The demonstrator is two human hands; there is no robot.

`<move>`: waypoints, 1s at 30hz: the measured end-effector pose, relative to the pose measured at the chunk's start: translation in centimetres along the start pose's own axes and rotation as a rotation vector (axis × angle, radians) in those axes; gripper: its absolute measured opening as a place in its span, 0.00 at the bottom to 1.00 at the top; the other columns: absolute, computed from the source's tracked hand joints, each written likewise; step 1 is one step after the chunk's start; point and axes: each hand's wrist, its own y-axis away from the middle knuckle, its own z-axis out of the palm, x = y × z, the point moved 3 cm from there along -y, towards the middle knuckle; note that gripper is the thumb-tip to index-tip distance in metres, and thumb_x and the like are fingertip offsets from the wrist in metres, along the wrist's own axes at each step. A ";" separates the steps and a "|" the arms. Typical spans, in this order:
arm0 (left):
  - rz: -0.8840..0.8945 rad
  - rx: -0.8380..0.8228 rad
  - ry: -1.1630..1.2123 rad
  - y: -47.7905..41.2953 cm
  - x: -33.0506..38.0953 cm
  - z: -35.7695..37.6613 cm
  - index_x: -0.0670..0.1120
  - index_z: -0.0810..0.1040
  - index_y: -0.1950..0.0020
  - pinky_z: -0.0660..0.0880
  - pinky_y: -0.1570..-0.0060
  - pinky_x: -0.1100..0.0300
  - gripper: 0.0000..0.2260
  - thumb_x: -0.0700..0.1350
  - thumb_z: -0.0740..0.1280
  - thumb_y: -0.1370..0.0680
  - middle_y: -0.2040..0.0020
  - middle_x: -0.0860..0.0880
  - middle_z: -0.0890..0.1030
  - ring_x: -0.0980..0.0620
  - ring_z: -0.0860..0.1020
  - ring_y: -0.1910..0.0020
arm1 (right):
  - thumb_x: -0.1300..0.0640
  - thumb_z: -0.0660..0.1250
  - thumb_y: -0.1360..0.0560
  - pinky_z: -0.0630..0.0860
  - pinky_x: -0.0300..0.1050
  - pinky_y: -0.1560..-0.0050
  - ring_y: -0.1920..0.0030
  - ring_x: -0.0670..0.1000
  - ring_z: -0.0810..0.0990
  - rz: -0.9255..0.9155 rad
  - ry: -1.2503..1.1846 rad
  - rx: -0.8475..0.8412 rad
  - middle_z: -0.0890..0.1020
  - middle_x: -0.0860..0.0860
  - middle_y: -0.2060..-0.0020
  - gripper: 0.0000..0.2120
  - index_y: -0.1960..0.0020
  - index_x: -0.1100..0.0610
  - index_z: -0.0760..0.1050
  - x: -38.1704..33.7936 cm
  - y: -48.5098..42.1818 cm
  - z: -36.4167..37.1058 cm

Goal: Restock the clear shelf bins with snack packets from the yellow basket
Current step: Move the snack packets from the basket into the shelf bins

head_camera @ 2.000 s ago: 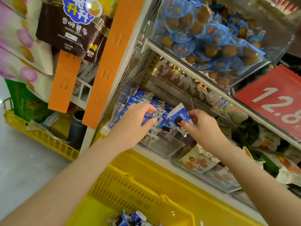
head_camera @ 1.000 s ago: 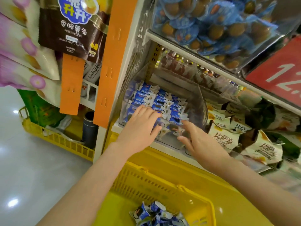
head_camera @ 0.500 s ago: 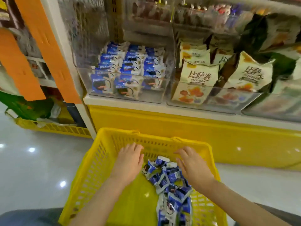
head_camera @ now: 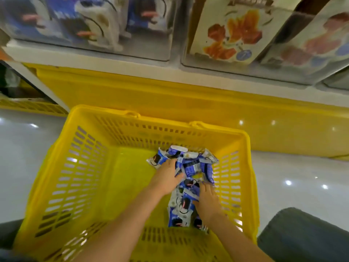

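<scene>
left hand (head_camera: 168,176) and right hand (head_camera: 206,199) lie on snack packets (head_camera: 191,167) under them; grip maybe, i cannot tell; a pile remains unshelved.

I'm looking down on a glossy pale floor (head_camera: 22,167) with ceiling lights mirrored in it. The yellow basket (head_camera: 62,167) stands on it, close to the yellow base panel (head_camera: 151,95) of the shelf unit. Above that panel runs the white shelf (head_camera: 170,72), with two clear bins (head_camera: 151,50) sitting on it side by side, nearly touching (their fronts are blurred this close). At far left a yellow slatted rim (head_camera: 28,107) rests on the floor.
</scene>
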 end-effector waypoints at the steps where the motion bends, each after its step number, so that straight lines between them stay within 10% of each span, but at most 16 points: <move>1: -0.009 -0.007 0.019 -0.6 0.1 0.2 0.43 0.56 0.25 0.64 0.34 0.52 0.29 0.53 0.61 0.21 0.27 0.44 0.62 0.45 0.64 0.30 | 0.52 0.59 0.20 0.55 0.45 0.26 0.24 0.54 0.51 0.009 -0.028 -0.009 0.54 0.53 0.25 0.32 0.24 0.59 0.46 0.1 -0.4 0.0; 9: -0.144 0.120 0.258 -2.2 -2.1 0.2 0.42 0.68 0.33 0.65 0.71 0.65 0.16 0.38 0.61 0.21 0.47 0.39 0.79 0.45 0.77 0.61 | 0.51 0.62 0.22 0.66 0.46 0.35 0.33 0.55 0.65 0.071 -0.212 0.014 0.69 0.53 0.34 0.21 0.31 0.55 0.63 0.4 -1.5 -0.9; 15: -0.287 0.106 0.560 0.0 -4.6 0.0 0.38 0.70 0.34 0.68 0.48 0.61 0.19 0.36 0.65 0.24 0.35 0.41 0.73 0.45 0.73 0.39 | 0.45 0.56 0.20 0.71 0.47 0.42 0.38 0.54 0.71 0.050 -0.271 0.090 0.75 0.54 0.39 0.20 0.33 0.54 0.66 -0.3 -0.3 -2.4; 21: -0.427 -0.052 0.794 3.8 -4.4 0.1 0.44 0.71 0.34 0.72 0.52 0.56 0.23 0.35 0.69 0.27 0.35 0.46 0.72 0.50 0.72 0.45 | 0.40 0.54 0.21 0.63 0.42 0.73 0.62 0.54 0.76 -0.009 -0.185 0.146 0.75 0.51 0.66 0.19 0.50 0.56 0.68 -0.9 1.6 -5.5; 26: -0.401 -0.157 0.868 6.4 -2.1 -0.6 0.44 0.70 0.36 0.73 0.63 0.62 0.19 0.35 0.65 0.26 0.48 0.47 0.76 0.54 0.76 0.55 | 0.36 0.56 0.23 0.67 0.43 0.69 0.61 0.53 0.77 -0.039 -0.082 0.180 0.78 0.53 0.62 0.21 0.53 0.55 0.71 -2.2 3.8 -8.5; 30: -0.298 -0.224 1.052 8.5 -0.2 -1.8 0.42 0.75 0.58 0.71 0.70 0.62 0.07 0.34 0.58 0.27 0.61 0.44 0.79 0.52 0.77 0.68 | 0.41 0.56 0.21 0.65 0.43 0.72 0.68 0.51 0.71 -0.088 -0.193 0.175 0.75 0.53 0.65 0.18 0.58 0.55 0.70 -3.0 5.3 -10.5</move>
